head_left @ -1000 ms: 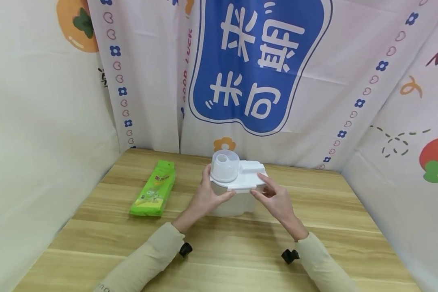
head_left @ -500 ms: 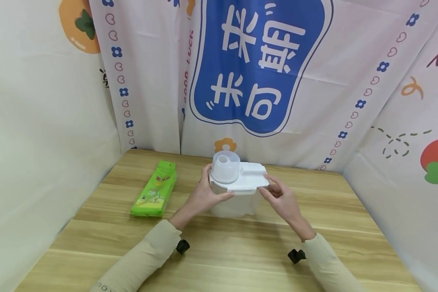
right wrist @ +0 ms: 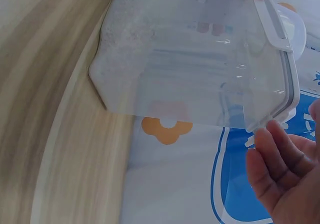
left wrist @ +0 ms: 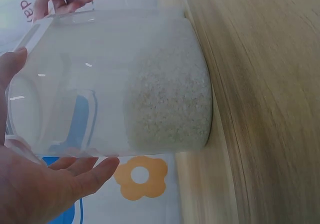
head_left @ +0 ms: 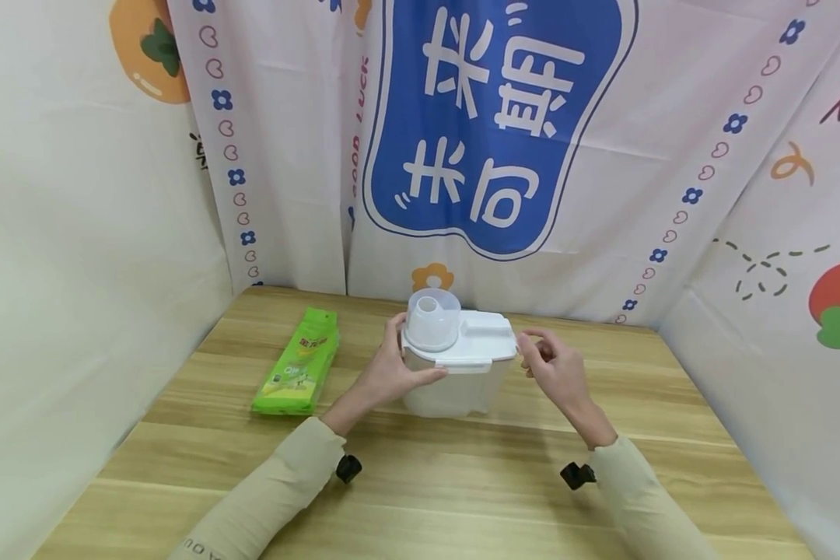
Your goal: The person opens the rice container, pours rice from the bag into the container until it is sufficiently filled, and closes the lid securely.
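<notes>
A clear plastic rice container [head_left: 451, 393] stands upright on the wooden table, with white grains like rice [left wrist: 170, 99] filling its lower part. Its white lid [head_left: 486, 346] is on, carrying an upturned translucent measuring cup [head_left: 434, 323] at the left. My left hand [head_left: 392, 373] grips the container's left end, thumb along the front rim and fingers round the side. At the opposite end, my right hand [head_left: 556, 369] has its fingers loosely bent, fingertips right at the lid's edge. A white clip [head_left: 463, 365] runs along the lid's front edge.
A green and yellow packet [head_left: 297, 362] lies on the table [head_left: 462, 490] to the left of the container. Behind the table hangs a printed cloth [head_left: 308, 155], close to the container's back. White cloth walls flank both sides.
My right hand has moved from the lid's front right corner to its right end, its thumb leaving the front clip. The left hand and the container have stayed nearly in place.
</notes>
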Demonstrator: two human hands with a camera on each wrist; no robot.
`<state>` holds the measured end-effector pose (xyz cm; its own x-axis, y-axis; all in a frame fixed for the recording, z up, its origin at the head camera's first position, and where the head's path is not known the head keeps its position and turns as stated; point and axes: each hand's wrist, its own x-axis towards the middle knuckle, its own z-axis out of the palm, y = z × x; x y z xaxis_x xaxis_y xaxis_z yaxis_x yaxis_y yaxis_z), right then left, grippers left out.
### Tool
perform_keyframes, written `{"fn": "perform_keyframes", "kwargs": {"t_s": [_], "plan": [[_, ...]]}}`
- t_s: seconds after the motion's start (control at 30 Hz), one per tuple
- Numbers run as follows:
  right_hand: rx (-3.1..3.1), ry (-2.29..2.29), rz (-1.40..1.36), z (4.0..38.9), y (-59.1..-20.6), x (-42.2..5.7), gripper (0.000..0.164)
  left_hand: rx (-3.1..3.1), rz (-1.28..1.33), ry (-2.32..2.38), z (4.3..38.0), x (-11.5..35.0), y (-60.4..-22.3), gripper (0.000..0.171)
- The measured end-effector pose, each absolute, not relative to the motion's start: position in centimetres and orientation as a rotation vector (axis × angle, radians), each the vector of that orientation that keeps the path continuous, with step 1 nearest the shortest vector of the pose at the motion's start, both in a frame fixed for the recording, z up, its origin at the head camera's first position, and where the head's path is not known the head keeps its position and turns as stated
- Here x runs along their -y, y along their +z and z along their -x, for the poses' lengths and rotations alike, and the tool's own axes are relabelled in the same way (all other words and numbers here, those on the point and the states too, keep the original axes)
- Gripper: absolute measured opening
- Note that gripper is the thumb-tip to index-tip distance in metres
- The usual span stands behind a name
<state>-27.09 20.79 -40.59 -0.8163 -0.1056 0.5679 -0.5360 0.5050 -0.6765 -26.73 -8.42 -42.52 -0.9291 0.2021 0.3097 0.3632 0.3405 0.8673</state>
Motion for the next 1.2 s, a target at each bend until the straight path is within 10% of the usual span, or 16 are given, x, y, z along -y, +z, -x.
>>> {"fn": "perform_keyframes", "kwargs": {"t_s": [1.2], "plan": [[2.375, 1.747, -0.859, 29.0, -41.4, -21.4, 0.035, 2.431, 0.691, -1.91, 28.2, 10.4, -43.1, 0.102]]}}
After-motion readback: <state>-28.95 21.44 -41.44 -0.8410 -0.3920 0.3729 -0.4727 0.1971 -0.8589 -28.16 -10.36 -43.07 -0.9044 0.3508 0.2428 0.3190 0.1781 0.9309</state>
